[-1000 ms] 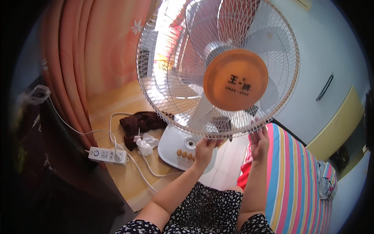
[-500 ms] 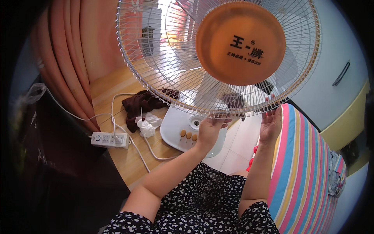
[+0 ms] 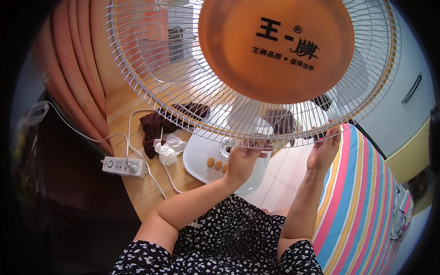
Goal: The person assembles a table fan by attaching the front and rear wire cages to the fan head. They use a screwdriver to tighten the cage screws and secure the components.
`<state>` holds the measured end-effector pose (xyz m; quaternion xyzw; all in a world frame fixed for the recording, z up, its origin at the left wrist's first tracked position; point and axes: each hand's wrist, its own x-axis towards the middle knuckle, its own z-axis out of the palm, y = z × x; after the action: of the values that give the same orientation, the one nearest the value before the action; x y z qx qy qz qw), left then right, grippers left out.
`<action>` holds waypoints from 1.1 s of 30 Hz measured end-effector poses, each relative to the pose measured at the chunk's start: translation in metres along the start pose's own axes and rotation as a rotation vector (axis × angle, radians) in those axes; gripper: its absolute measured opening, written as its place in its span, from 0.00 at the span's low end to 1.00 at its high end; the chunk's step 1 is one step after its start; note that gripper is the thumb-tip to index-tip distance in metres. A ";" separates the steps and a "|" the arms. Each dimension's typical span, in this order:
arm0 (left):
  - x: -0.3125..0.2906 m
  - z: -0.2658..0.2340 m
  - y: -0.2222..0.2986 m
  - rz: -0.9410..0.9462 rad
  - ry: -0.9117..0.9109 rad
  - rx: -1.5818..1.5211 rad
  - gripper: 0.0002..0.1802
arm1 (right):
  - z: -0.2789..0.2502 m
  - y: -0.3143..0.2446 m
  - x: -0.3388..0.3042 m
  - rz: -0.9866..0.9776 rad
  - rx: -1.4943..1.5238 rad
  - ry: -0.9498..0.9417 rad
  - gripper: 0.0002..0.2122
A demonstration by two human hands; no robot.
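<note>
A fan (image 3: pixel 277 78) with a wire guard and a round orange centre disc fills the upper middle, close in front of me. My left hand (image 3: pixel 244 162) is closed at the guard's lower rim, its fingers partly behind the wires. Farther right along the same rim, my right hand (image 3: pixel 323 151) has its fingers curled up around the edge, partly hidden by the guard. Blades show blurrily through the wires. Below and behind the guard lies the white fan base (image 3: pixel 195 153) with orange buttons (image 3: pixel 217 165), on the wooden table.
The wooden table (image 3: pixel 137 197) holds a dark brown cloth (image 3: pixel 151 128), crumpled white tissue (image 3: pixel 169 150) and a white power strip (image 3: pixel 123 166) with cords. To the right stands something covered in striped fabric (image 3: pixel 355 197). An orange curtain (image 3: pixel 75 78) hangs at the left.
The fan head has come closer and looks larger, its guard rim a little lower in view. Both hands stay at its lower edge; the right one has shifted slightly right.
</note>
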<state>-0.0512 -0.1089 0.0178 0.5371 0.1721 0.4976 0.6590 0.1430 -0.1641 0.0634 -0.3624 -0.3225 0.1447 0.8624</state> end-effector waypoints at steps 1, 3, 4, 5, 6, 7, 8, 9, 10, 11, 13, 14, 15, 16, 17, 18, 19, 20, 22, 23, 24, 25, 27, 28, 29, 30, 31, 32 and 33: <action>0.000 -0.001 0.000 0.008 -0.001 0.002 0.10 | 0.002 0.002 -0.002 0.017 -0.072 -0.002 0.15; 0.001 -0.006 -0.003 0.016 -0.021 0.001 0.10 | 0.019 -0.005 -0.012 0.050 0.123 -0.181 0.23; 0.001 -0.006 -0.005 0.017 -0.031 0.000 0.11 | 0.016 -0.010 -0.013 0.046 0.227 -0.239 0.23; 0.001 -0.005 -0.004 0.000 -0.020 -0.018 0.10 | 0.017 -0.016 -0.014 0.041 0.332 -0.298 0.24; 0.000 -0.002 -0.002 -0.016 -0.008 -0.036 0.10 | 0.021 -0.020 -0.015 -0.041 0.194 -0.273 0.23; -0.001 -0.001 -0.001 -0.035 0.004 -0.056 0.09 | 0.023 -0.024 -0.014 -0.058 0.145 -0.261 0.23; 0.000 0.000 -0.002 -0.026 0.006 -0.055 0.09 | 0.025 -0.027 -0.012 -0.074 0.096 -0.248 0.22; 0.001 0.001 -0.003 -0.018 0.008 -0.055 0.09 | 0.026 -0.027 -0.011 -0.089 0.047 -0.237 0.22; 0.002 0.001 -0.003 -0.006 0.009 -0.056 0.09 | 0.025 -0.025 -0.010 -0.116 0.133 -0.227 0.21; 0.003 0.000 -0.003 -0.004 -0.011 -0.045 0.09 | 0.024 -0.023 -0.009 -0.096 0.137 -0.205 0.21; 0.003 -0.002 -0.003 -0.002 -0.049 -0.026 0.11 | 0.019 -0.017 -0.006 -0.055 0.141 -0.161 0.21; 0.003 -0.001 -0.003 -0.002 -0.042 -0.018 0.11 | 0.017 -0.013 -0.001 0.014 0.234 -0.112 0.20; 0.004 -0.001 -0.002 -0.002 -0.035 -0.011 0.10 | 0.010 -0.009 0.002 0.024 0.216 -0.118 0.20; 0.004 -0.001 -0.002 -0.001 -0.024 0.002 0.10 | 0.007 -0.007 0.004 0.038 0.203 -0.125 0.20; 0.004 -0.001 -0.003 0.001 -0.023 0.007 0.10 | 0.006 -0.005 0.005 0.051 0.191 -0.133 0.19; 0.002 -0.001 -0.004 0.003 -0.022 0.011 0.10 | 0.006 -0.006 0.007 0.094 0.145 -0.073 0.19; 0.001 -0.001 -0.004 0.001 -0.024 0.016 0.09 | 0.007 -0.002 0.008 0.086 0.130 -0.014 0.18; 0.001 0.000 -0.004 -0.002 -0.011 0.009 0.09 | 0.008 0.002 0.010 0.079 0.114 0.045 0.18; 0.000 0.003 0.000 -0.003 0.013 -0.003 0.09 | 0.009 0.004 0.009 0.082 -0.035 0.043 0.16; 0.001 0.002 -0.001 0.000 0.007 0.004 0.09 | 0.016 -0.003 0.007 0.110 0.029 0.035 0.16; 0.001 0.001 -0.001 0.004 0.002 0.012 0.09 | 0.026 -0.014 0.004 0.138 0.093 0.027 0.16; 0.002 0.001 -0.001 0.008 -0.006 0.018 0.09 | 0.032 -0.022 0.003 0.163 0.156 0.019 0.17; 0.002 0.000 0.000 -0.010 -0.028 0.009 0.09 | 0.026 -0.027 0.002 0.099 0.195 -0.079 0.18; 0.003 0.001 0.001 -0.014 -0.044 0.007 0.09 | 0.013 -0.024 0.004 0.088 0.294 -0.122 0.16; 0.003 0.002 0.002 -0.014 -0.030 0.000 0.09 | 0.003 -0.017 0.006 0.079 0.392 -0.168 0.15; 0.003 0.003 0.002 -0.014 -0.018 -0.008 0.09 | -0.004 -0.013 0.009 0.062 0.357 -0.136 0.14; 0.002 0.004 0.002 -0.014 -0.002 -0.016 0.09 | -0.008 -0.010 0.011 0.047 0.322 -0.106 0.13; 0.002 0.003 0.001 -0.014 -0.004 0.000 0.09 | -0.011 -0.007 0.011 0.032 0.287 -0.075 0.12; 0.002 0.002 0.000 -0.014 -0.006 0.015 0.09 | -0.012 -0.005 0.010 0.016 0.281 -0.076 0.12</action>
<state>-0.0492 -0.1084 0.0191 0.5424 0.1775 0.4902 0.6588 0.1583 -0.1695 0.0652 -0.2351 -0.3284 0.2090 0.8906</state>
